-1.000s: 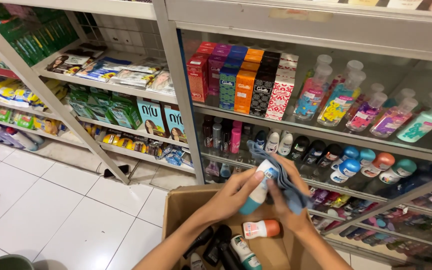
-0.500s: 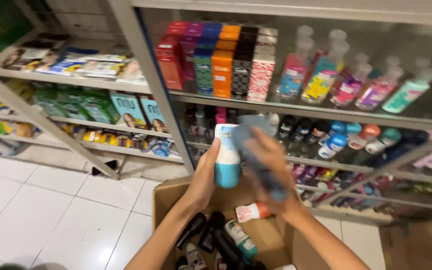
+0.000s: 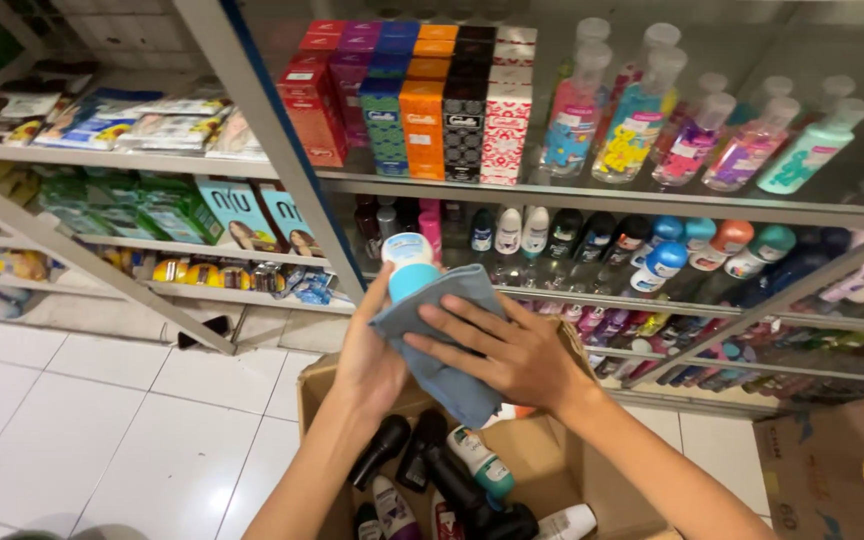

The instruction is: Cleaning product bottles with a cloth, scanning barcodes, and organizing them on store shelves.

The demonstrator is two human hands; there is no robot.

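Down the left of the frame runs a floor of white tiles (image 3: pixel 82 420), and above it, at the far left, open shelves (image 3: pixel 102 160) carry flat packets and green boxes, with a grey diagonal brace crossing in front.

In the middle of the frame my left hand (image 3: pixel 367 365) comes up from below, its fingers (image 3: pixel 377 290) wrapped round the lower body of a small bottle (image 3: pixel 410 265) with a pale blue body and a white cap, held upright in front of the shelf post. My right hand (image 3: pixel 507 350) lies just to its right, fingers (image 3: pixel 452 325) spread and pressing a blue-grey cloth (image 3: pixel 442 330) against the bottle's side; the cloth drapes down over my left palm.

Below both hands, at the bottom centre, sits an open cardboard box (image 3: pixel 317 385) holding more little bottles (image 3: pixel 452 470), dark and white ones lying jumbled.

Behind, in the upper centre, a glass-fronted cabinet (image 3: pixel 592 195) shows a row of coloured cartons (image 3: pixel 422 100), then clear spray bottles (image 3: pixel 642 120) toward the upper right, with roll-on bottles (image 3: pixel 672 250) on the shelf beneath.

At the lower right corner stands another cardboard box (image 3: pixel 832 470) on the tiles.
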